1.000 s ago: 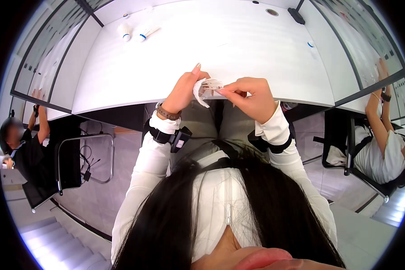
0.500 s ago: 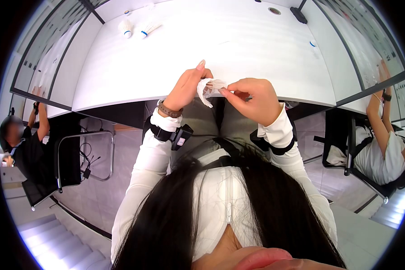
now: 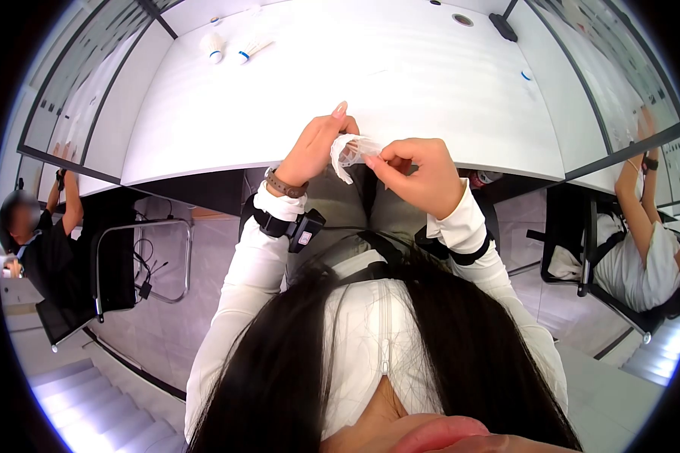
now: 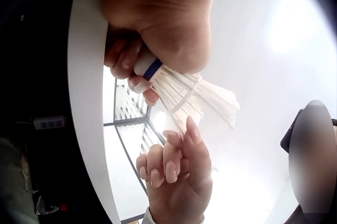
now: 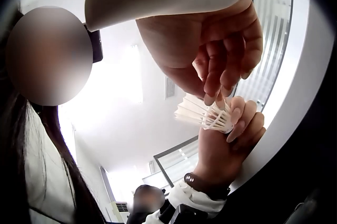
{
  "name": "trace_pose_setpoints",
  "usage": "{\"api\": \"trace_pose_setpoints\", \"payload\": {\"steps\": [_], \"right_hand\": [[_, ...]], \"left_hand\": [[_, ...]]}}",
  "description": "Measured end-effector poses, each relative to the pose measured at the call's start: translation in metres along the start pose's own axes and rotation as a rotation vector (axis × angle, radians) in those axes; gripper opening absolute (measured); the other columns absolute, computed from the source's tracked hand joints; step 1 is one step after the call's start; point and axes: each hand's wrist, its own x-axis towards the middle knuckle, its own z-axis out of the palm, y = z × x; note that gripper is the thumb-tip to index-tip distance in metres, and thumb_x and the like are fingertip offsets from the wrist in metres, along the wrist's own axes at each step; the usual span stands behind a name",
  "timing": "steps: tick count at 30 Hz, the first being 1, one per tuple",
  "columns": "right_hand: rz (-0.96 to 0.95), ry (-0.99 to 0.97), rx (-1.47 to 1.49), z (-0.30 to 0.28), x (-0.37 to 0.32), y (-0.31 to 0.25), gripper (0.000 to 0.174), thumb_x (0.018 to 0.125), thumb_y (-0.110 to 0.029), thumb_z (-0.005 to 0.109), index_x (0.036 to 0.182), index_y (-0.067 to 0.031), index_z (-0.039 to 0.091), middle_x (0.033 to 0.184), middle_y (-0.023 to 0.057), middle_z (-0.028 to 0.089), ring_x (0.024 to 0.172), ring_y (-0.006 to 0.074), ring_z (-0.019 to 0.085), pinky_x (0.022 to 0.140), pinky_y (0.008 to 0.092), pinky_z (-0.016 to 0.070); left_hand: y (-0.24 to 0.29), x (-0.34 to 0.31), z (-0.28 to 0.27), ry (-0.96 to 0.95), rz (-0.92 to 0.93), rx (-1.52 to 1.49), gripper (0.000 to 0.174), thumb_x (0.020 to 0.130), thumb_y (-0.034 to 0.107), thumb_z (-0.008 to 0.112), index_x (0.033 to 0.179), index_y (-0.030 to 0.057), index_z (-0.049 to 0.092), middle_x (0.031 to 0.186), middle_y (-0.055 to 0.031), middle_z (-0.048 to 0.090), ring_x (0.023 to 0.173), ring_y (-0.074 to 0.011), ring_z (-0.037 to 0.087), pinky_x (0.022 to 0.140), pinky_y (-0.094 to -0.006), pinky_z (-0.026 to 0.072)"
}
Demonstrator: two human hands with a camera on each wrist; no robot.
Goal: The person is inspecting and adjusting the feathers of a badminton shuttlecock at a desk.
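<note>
Close to the desk's front edge, my left hand [image 3: 312,153] grips a white feather shuttlecock [image 3: 345,153] by its cork end. In the left wrist view, the blue band around the cork of the shuttlecock [image 4: 154,69] shows between the fingers, and the feather skirt fans outward. My right hand [image 3: 425,175] pinches the outer edge of that skirt between thumb and index finger, its other fingers curled in. The right wrist view shows the fingertips of the right hand [image 5: 221,55] right at the feathers of the shuttlecock [image 5: 210,116].
Two more shuttlecocks, one [image 3: 214,49] beside the other [image 3: 254,51], lie at the back left of the white desk [image 3: 340,75]. A small blue-and-white piece [image 3: 527,75] is at the right. A black object [image 3: 502,28] sits in the back right corner. Partitions flank both sides.
My left hand and the shuttlecock have shifted slightly right in the head view. My right hand's fingertips have moved a little toward me at the skirt's edge.
</note>
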Motion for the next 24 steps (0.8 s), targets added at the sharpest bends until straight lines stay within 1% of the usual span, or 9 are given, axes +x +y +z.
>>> {"api": "trace_pose_setpoints", "payload": {"steps": [5, 9, 11, 14, 17, 20, 24], "right_hand": [[0.011, -0.001, 0.018, 0.0005, 0.0005, -0.0018, 0.021, 0.085, -0.019, 0.072, 0.074, -0.0002, 0.070, 0.055, 0.0070, 0.062, 0.046, 0.0129, 0.057, 0.046, 0.0245, 0.0418], [0.061, 0.029, 0.094, 0.0037, -0.0007, -0.0008, 0.021, 0.087, -0.018, 0.070, 0.078, 0.0012, 0.071, 0.057, 0.0077, 0.063, 0.047, 0.0120, 0.058, 0.047, 0.0247, 0.0424], [0.072, 0.048, 0.119, 0.0062, -0.0012, 0.0010, 0.021, 0.088, -0.017, 0.069, 0.079, 0.0016, 0.071, 0.058, 0.0082, 0.064, 0.047, 0.0117, 0.058, 0.047, 0.0249, 0.0425], [0.072, 0.067, 0.086, 0.0068, 0.0003, 0.0054, 0.020, 0.089, -0.016, 0.068, 0.081, 0.0021, 0.071, 0.059, 0.0092, 0.064, 0.048, 0.0119, 0.058, 0.048, 0.0252, 0.0424], [0.080, 0.038, 0.096, 0.0041, 0.0013, 0.0061, 0.016, 0.090, -0.011, 0.069, 0.085, 0.0046, 0.071, 0.062, 0.0051, 0.064, 0.053, 0.0074, 0.058, 0.049, 0.0210, 0.0433], [0.075, 0.070, 0.069, 0.0061, 0.0015, 0.0056, 0.019, 0.089, -0.015, 0.067, 0.084, 0.0024, 0.072, 0.061, 0.0107, 0.065, 0.049, 0.0138, 0.059, 0.049, 0.0264, 0.0428], [0.047, 0.100, 0.054, 0.0077, 0.0016, 0.0055, 0.018, 0.088, -0.015, 0.068, 0.084, 0.0022, 0.072, 0.063, 0.0111, 0.066, 0.050, 0.0144, 0.060, 0.049, 0.0269, 0.0430]], "left_hand": [[-0.0012, 0.0004, -0.0012, 0.003, -0.010, 0.013, 0.062, 0.106, 0.045, 0.028, 0.072, 0.0010, 0.056, 0.063, -0.0018, 0.052, 0.060, -0.0115, 0.045, 0.060, -0.0264, 0.0375], [-0.0010, 0.0004, -0.0006, 0.007, -0.010, 0.024, 0.062, 0.106, 0.045, 0.028, 0.072, 0.0012, 0.057, 0.063, -0.0013, 0.051, 0.060, -0.0111, 0.044, 0.060, -0.0263, 0.0374], [-0.0035, 0.0005, -0.0010, 0.016, 0.016, 0.043, 0.061, 0.106, 0.044, 0.028, 0.072, 0.0012, 0.057, 0.063, -0.0009, 0.051, 0.060, -0.0108, 0.043, 0.060, -0.0261, 0.0374], [-0.0031, 0.0018, -0.0008, 0.021, 0.006, 0.051, 0.060, 0.107, 0.042, 0.029, 0.073, 0.0011, 0.057, 0.063, -0.0005, 0.051, 0.060, -0.0107, 0.043, 0.060, -0.0261, 0.0374], [-0.0041, 0.0014, -0.0005, 0.023, -0.007, 0.043, 0.059, 0.107, 0.041, 0.030, 0.074, 0.0010, 0.058, 0.063, -0.0004, 0.051, 0.060, -0.0105, 0.043, 0.060, -0.0261, 0.0376], [-0.0066, 0.0016, -0.0010, 0.026, 0.010, 0.045, 0.058, 0.107, 0.040, 0.030, 0.074, 0.0009, 0.059, 0.064, -0.0005, 0.052, 0.061, -0.0102, 0.044, 0.060, -0.0261, 0.0378], [-0.0070, 0.0012, 0.0002, 0.033, 0.015, 0.033, 0.058, 0.107, 0.040, 0.030, 0.075, 0.0008, 0.059, 0.063, -0.0006, 0.052, 0.061, -0.0100, 0.044, 0.060, -0.0259, 0.0378]]}}
